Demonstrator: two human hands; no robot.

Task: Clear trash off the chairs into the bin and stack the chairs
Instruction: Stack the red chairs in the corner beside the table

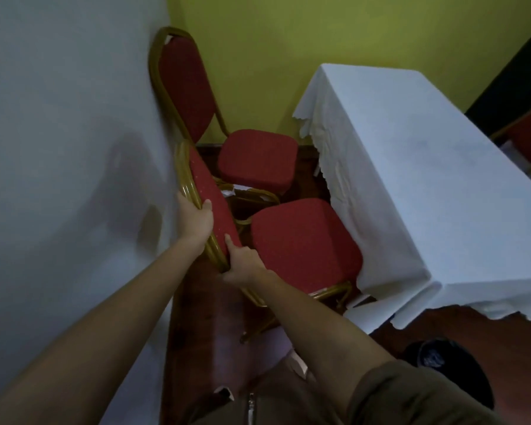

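Both grips are closing around the gold frame of the near chair's backrest. My left hand is wrapping over the frame's upper edge, thumb pressing on the red padding, fingers curling out of sight behind the tube. My right hand is clamping the lower end of that same backrest, thumb lying along the red fabric, the rest of the fingers hooking under the gold tube. My arms are reaching forward from six o'clock, the right one coming out of an olive sleeve.

This near chair is sitting at the middle of the view, its red seat pointing toward three o'clock and its far corner tucking in under the hanging white cloth. At twelve o'clock from it a second chair is standing in the corner, its tall backrest leaning against the white wall at eleven o'clock, the green wall rising behind it. Something pale, perhaps paper, is showing between the two chairs, below the far seat's front edge; I cannot tell exactly what it is.

At three o'clock a surface is standing under a white tablecloth. At five o'clock a dark round bin is sitting on the reddish floor.
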